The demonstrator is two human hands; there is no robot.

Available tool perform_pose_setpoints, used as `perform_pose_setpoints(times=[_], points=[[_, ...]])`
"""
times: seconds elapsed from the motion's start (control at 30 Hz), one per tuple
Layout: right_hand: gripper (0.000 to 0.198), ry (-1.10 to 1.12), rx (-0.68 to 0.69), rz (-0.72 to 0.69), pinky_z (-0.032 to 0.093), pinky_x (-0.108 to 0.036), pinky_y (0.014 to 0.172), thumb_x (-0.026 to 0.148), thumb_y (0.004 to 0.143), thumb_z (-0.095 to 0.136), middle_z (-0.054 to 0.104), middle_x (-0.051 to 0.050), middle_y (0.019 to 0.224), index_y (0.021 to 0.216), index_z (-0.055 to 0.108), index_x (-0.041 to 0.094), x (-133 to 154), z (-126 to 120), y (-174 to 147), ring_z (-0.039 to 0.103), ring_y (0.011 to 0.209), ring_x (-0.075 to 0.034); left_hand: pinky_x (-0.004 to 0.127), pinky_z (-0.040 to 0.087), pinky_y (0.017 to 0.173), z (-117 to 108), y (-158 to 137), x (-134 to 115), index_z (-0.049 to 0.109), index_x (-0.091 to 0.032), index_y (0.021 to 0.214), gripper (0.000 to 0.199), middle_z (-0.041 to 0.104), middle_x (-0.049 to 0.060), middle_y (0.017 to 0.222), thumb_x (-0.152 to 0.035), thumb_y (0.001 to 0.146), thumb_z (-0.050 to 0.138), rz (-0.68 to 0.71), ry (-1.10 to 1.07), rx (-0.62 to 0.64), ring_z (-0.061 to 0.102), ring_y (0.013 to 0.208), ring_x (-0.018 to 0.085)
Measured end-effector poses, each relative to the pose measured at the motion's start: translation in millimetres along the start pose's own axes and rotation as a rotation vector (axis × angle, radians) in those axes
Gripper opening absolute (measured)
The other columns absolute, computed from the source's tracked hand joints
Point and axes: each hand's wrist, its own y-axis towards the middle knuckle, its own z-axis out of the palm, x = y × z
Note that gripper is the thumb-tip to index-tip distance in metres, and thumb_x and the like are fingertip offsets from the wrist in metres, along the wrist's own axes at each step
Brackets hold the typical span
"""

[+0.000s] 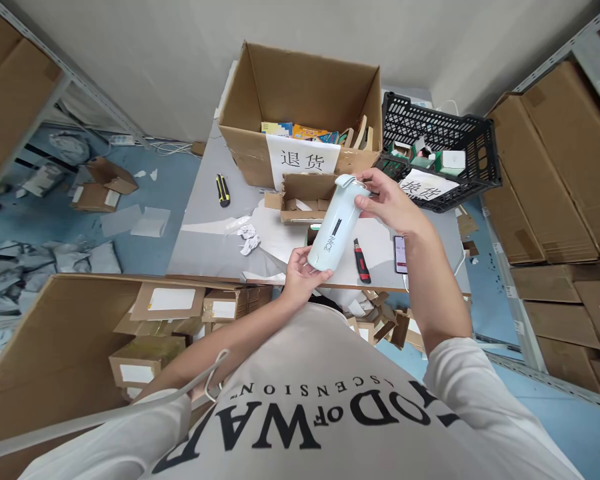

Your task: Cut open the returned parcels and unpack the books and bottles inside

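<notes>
A pale blue water bottle (336, 225) with dark lettering is tilted above the front of the table, its lid end up and to the right. Around the bottle's base, my left hand (301, 275) is closed. My right hand (387, 200) grips it near the lid, with fingers behind the top. Just beyond the bottle sits a small opened cardboard box (305, 215) with white paper inside. A dark green item below that box is mostly hidden by the bottle. The red and black utility knife (362, 261) lies right of the bottle.
Behind stands a large cardboard box (250, 157) holding books and wooden pieces. A black crate (493, 153) with small boxes is at right. A phone (400, 253), yellow utility knife (223, 191) and crumpled paper (249, 239) lie on the table (195, 247). A big carton (30, 373) stands front left.
</notes>
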Motion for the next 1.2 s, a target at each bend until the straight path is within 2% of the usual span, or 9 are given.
perform_pose_setpoints(times=[0.13, 0.23, 0.4, 0.5, 0.67, 0.87, 1.0, 1.1, 1.2], points=[[0.048, 0.0, -0.046, -0.009, 0.058, -0.035, 0.067, 0.043, 0.058, 0.086, 0.065, 0.001, 0.093, 0.097, 0.063, 0.027, -3.9, 5.7, 1.1, 0.062, 0.087, -0.02, 0.04, 0.048, 0.093, -2.6, 1.8, 2.8, 0.046, -0.027, 0.106, 0.069, 0.056, 0.005, 0.119, -0.028, 0.052, 0.088, -0.009, 0.037, 0.019, 0.06, 0.104, 0.02], [0.051, -0.02, -0.118, -0.083, 0.058, -0.036, 0.069, 0.047, 0.057, 0.085, 0.065, 0.0, 0.098, 0.1, 0.062, 0.029, -4.1, 2.4, -2.0, 0.062, 0.09, -0.021, 0.041, 0.045, 0.097, -19.7, 8.9, 4.6, 0.043, -0.029, 0.114, 0.08, 0.051, 0.005, 0.126, -0.027, 0.049, 0.089, 0.025, 0.11, 0.036, 0.056, 0.113, 0.022], [0.056, -0.076, -0.344, -0.227, 0.057, -0.043, 0.075, 0.056, 0.062, 0.08, 0.062, -0.002, 0.11, 0.109, 0.058, 0.034, -15.7, -11.7, -14.7, 0.06, 0.102, -0.025, 0.048, 0.033, 0.107, -66.4, 35.9, 7.9, 0.046, -0.026, 0.119, 0.089, 0.046, 0.011, 0.132, -0.031, 0.043, 0.09, 0.189, 0.543, -0.077, 0.042, 0.13, 0.03], [0.055, -0.132, -0.395, -0.249, 0.057, -0.043, 0.077, 0.056, 0.064, 0.077, 0.06, -0.003, 0.112, 0.11, 0.057, 0.034, -34.5, -11.0, -22.4, 0.057, 0.108, -0.027, 0.052, 0.024, 0.112, -80.2, 62.5, 12.0, 0.046, -0.02, 0.125, 0.102, 0.042, 0.017, 0.138, -0.031, 0.035, 0.092, 0.174, 0.706, 0.015, 0.036, 0.135, 0.037], [0.049, -0.208, -0.409, -0.234, 0.056, -0.037, 0.078, 0.047, 0.065, 0.079, 0.056, -0.003, 0.118, 0.107, 0.059, 0.032, -62.2, 3.1, -32.3, 0.057, 0.106, -0.023, 0.051, 0.016, 0.117, -75.4, 100.9, 24.7, 0.044, -0.011, 0.132, 0.118, 0.038, 0.023, 0.142, -0.026, 0.026, 0.094, 0.093, 0.709, 0.164, 0.027, 0.139, 0.043], [0.049, -0.256, -0.397, -0.208, 0.057, -0.036, 0.075, 0.042, 0.067, 0.078, 0.054, -0.005, 0.125, 0.11, 0.059, 0.032, -79.4, 13.6, -41.1, 0.058, 0.104, -0.022, 0.051, 0.022, 0.115, -67.4, 117.1, 34.2, 0.046, -0.014, 0.13, 0.109, 0.047, 0.018, 0.136, -0.025, 0.031, 0.092, 0.11, 0.612, 0.211, 0.036, 0.135, 0.038], [0.049, -0.341, -0.398, -0.21, 0.057, -0.039, 0.074, 0.041, 0.068, 0.078, 0.052, -0.007, 0.129, 0.112, 0.06, 0.032, -83.9, 18.5, -48.1, 0.058, 0.105, -0.024, 0.051, 0.028, 0.111, -68.2, 121.0, 38.1, 0.052, -0.016, 0.121, 0.093, 0.054, 0.014, 0.126, -0.026, 0.038, 0.091, 0.124, 0.651, 0.25, 0.045, 0.127, 0.036], [0.048, -0.422, -0.352, -0.225, 0.058, -0.042, 0.073, 0.039, 0.067, 0.078, 0.052, -0.008, 0.13, 0.111, 0.061, 0.033, -83.3, 19.6, -54.1, 0.057, 0.106, -0.027, 0.052, 0.033, 0.107, -73.4, 120.1, 42.1, 0.054, -0.018, 0.113, 0.082, 0.057, 0.013, 0.119, -0.03, 0.041, 0.091, 0.113, 0.717, 0.266, 0.05, 0.12, 0.036], [0.048, -0.505, -0.278, -0.281, 0.057, -0.046, 0.074, 0.037, 0.067, 0.078, 0.051, -0.01, 0.13, 0.113, 0.061, 0.034, -81.8, 21.3, -59.0, 0.058, 0.105, -0.029, 0.052, 0.035, 0.104, -77.3, 119.6, 45.5, 0.054, -0.018, 0.11, 0.081, 0.057, 0.013, 0.116, -0.03, 0.04, 0.092, 0.103, 0.7, 0.262, 0.052, 0.116, 0.035]])
